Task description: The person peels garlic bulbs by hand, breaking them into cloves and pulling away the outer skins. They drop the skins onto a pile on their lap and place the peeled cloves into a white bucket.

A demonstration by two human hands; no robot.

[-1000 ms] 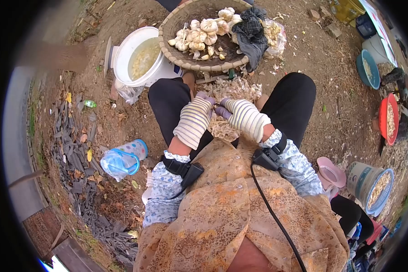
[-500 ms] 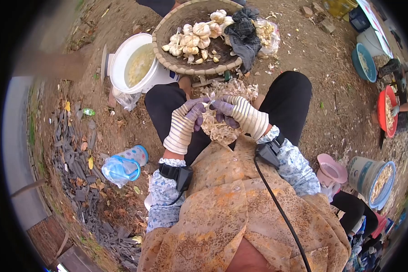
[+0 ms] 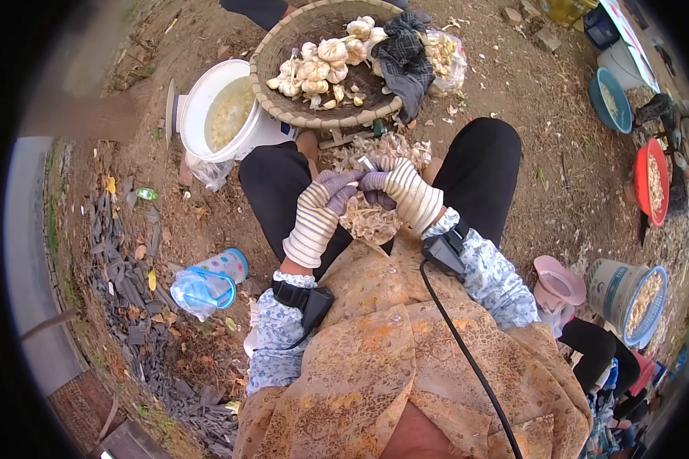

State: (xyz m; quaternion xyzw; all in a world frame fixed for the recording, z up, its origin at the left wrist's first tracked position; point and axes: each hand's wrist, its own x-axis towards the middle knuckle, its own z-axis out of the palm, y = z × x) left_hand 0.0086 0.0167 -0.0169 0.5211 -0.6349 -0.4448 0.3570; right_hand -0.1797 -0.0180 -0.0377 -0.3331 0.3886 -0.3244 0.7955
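Both my hands wear striped gloves and meet above my lap. My left hand (image 3: pixel 321 210) pinches a small pale garlic clove (image 3: pixel 352 184) between thumb and finger. My right hand (image 3: pixel 403 191) is closed around a small tool with a pale, shiny end (image 3: pixel 367 164) that sticks up above the fingers; most of it is hidden. Below and behind the hands lies a heap of garlic skins (image 3: pixel 371 219). Ahead, a woven basket (image 3: pixel 262 57) holds garlic bulbs (image 3: pixel 314 70), loose cloves and a dark cloth (image 3: pixel 403 57).
A white bucket (image 3: pixel 194 126) of cloves in liquid stands left of the basket. A patterned container with a blue bag (image 3: pixel 199 291) lies at left. On the right are a teal basin (image 3: pixel 595 96), a red basin (image 3: pixel 641 172), a pink hat (image 3: pixel 559 283), a tall bucket (image 3: pixel 608 289) and other people.
My hands have shifted slightly, the left one lower and turned. The tool's end now shows above my right fingers, and the clove's skin no longer sticks up between the hands.
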